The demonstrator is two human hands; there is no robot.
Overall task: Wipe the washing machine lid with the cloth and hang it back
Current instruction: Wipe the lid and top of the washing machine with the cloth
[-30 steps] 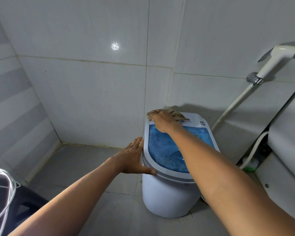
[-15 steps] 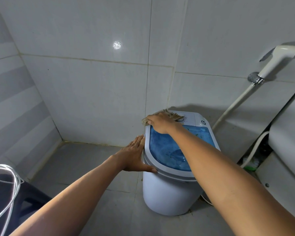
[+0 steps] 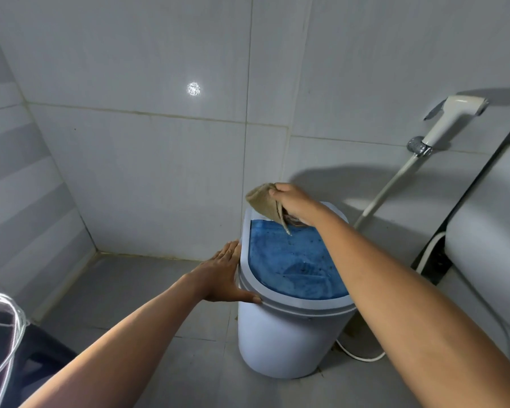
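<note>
A small white plastic washing machine with a rounded body stands on the grey tiled floor, a little right of the frame's centre. Its translucent blue lid, framed by a pale rim, is closed and faces up.

The right hand is above the far end of the lid, just above centre of the frame, its fingers closed around a crumpled beige cloth. The cloth is lifted off the machine: its bunched part sticks out to the left of the fist, and a narrow tail hangs down with its tip over the far edge of the blue lid; whether the tip touches cannot be told.

The left hand lies flat with its fingers straight and together against the left side of the lid's rim, the thumb spread out along the near edge of the rim. It holds nothing.

At the upper right of the frame a white handheld bidet sprayer sits in a metal bracket on the pale grey tiled wall, its hose running down behind the machine. A white cord lies on the floor at the machine's lower right. At the lower left edge are loops of white cable.
</note>
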